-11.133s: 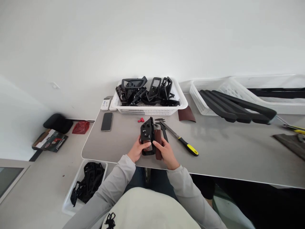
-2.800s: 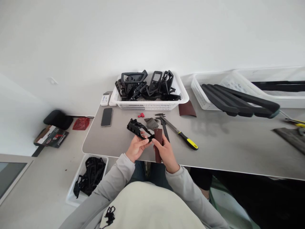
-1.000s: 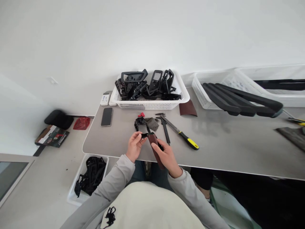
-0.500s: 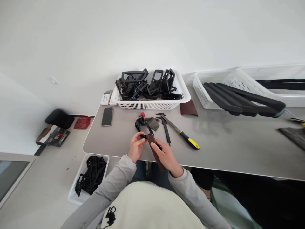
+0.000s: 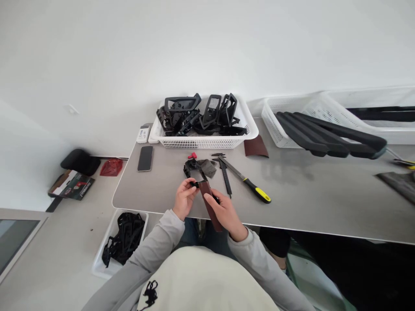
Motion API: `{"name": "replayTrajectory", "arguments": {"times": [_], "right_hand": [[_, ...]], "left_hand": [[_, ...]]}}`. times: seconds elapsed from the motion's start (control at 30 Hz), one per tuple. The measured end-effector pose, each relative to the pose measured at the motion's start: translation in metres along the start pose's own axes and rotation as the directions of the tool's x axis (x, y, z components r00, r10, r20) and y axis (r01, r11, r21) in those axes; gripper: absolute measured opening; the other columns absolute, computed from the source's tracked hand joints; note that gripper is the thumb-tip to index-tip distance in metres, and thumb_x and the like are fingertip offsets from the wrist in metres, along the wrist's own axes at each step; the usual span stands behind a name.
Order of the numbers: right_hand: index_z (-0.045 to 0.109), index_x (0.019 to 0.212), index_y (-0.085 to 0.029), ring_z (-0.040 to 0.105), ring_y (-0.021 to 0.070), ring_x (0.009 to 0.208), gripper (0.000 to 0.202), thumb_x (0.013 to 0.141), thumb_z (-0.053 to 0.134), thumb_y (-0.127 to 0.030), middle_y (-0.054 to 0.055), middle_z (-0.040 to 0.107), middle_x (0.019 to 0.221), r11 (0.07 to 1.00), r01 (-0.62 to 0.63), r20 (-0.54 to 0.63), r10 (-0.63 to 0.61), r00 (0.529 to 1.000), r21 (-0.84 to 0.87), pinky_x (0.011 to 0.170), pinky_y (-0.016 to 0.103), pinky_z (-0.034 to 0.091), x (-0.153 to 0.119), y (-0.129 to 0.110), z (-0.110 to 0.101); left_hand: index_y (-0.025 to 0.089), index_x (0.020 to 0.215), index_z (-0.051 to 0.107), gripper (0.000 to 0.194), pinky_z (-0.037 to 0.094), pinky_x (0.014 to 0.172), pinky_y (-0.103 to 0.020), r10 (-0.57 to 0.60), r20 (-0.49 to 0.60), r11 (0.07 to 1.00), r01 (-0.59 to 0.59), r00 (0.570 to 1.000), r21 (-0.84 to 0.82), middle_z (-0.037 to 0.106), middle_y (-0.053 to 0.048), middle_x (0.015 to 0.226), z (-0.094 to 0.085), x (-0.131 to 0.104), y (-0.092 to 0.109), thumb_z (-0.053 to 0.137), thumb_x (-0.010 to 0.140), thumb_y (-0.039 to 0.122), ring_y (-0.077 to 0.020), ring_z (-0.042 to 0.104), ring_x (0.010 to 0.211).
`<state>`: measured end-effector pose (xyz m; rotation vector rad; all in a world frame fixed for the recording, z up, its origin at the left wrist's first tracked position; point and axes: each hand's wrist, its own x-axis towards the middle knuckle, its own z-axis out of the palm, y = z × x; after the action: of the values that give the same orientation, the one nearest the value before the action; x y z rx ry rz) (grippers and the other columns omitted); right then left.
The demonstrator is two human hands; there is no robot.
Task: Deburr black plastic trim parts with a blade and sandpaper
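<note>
My left hand (image 5: 184,199) pinches the near end of a black plastic frame (image 5: 188,166) over the table's front edge. A brown sandpaper strip (image 5: 211,208) lies under the thumb of my right hand (image 5: 224,211), its top end against the frame. Some black part also shows beneath the fingers of that hand; its shape is hidden. Just behind the frame are a grey cloth piece (image 5: 207,167) and a small red item (image 5: 192,155). To the right lie a black caliper (image 5: 226,176) and a file with a yellow-black handle (image 5: 257,190).
A white basket (image 5: 202,142) of black frames stands at the back, beside a brown sheet (image 5: 256,147). Long black parts (image 5: 333,136) jut from another basket (image 5: 275,129) at right. A phone (image 5: 145,158) lies left. Below is a white bin (image 5: 97,263) of black parts.
Hardly anything differs; the view has shifted very slightly. Both hands keep their holds, and the sandpaper strip stays against the frame.
</note>
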<state>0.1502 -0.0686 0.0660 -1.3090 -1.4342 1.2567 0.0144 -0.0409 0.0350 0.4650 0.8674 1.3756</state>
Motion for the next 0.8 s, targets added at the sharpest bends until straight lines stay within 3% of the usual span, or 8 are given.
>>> {"name": "replayTrajectory", "arguments": {"times": [0.13,0.37,0.57,0.67,0.8], "right_hand": [[0.070,0.091,-0.015,0.055,0.0185,0.068,0.036,0.081,0.054,-0.047,0.002,0.066,0.075,0.999,-0.027,0.045,0.026,0.999,0.018,0.064,0.030,0.042,0.000,-0.001,-0.005],[0.069,0.089,-0.018,0.049,0.0158,0.052,0.045,0.075,0.060,-0.060,-0.001,0.058,0.057,0.963,-0.157,-0.137,0.190,0.972,0.218,0.051,0.028,0.038,0.003,0.008,-0.022],[0.069,0.092,-0.016,0.059,0.0199,0.071,0.039,0.078,0.059,-0.051,0.004,0.069,0.080,0.993,-0.030,-0.110,0.043,0.993,0.117,0.067,0.031,0.046,0.003,0.013,-0.005],[0.069,0.099,-0.016,0.061,0.0222,0.081,0.037,0.081,0.057,-0.046,0.006,0.071,0.093,0.997,0.042,-0.100,-0.036,0.994,0.059,0.075,0.034,0.048,0.001,0.013,0.000],[0.069,0.101,-0.016,0.062,0.0235,0.086,0.036,0.082,0.056,-0.044,0.007,0.072,0.096,0.998,0.063,-0.119,-0.061,0.991,0.014,0.079,0.035,0.049,0.002,0.013,-0.002]], "left_hand": [[0.019,0.082,0.060,0.033,0.044,0.074,-0.025,0.042,-0.080,0.999,-0.042,0.996,-0.004,0.058,0.003,0.081,0.000,0.000,-0.002,0.079,0.056,0.018,-0.0099,0.057,0.073],[0.020,0.079,0.055,0.036,0.043,0.074,-0.022,0.082,-0.204,0.997,-0.079,0.976,0.022,0.055,0.006,0.080,-0.002,0.001,-0.004,0.079,0.054,0.015,-0.0069,0.054,0.073],[0.019,0.081,0.056,0.038,0.048,0.076,-0.024,0.069,-0.163,0.998,-0.070,0.984,0.004,0.058,0.004,0.081,0.002,-0.004,-0.005,0.082,0.054,0.023,-0.0087,0.060,0.076],[0.020,0.081,0.051,0.043,0.051,0.079,-0.029,0.080,-0.153,0.997,-0.078,0.985,0.019,0.061,0.004,0.079,0.004,-0.005,-0.005,0.084,0.056,0.035,-0.0107,0.064,0.075],[0.022,0.083,0.044,0.053,0.054,0.073,-0.034,0.070,-0.172,0.994,-0.054,0.983,0.095,0.063,0.004,0.075,0.005,-0.006,-0.007,0.079,0.059,0.054,-0.0146,0.067,0.070]]}}
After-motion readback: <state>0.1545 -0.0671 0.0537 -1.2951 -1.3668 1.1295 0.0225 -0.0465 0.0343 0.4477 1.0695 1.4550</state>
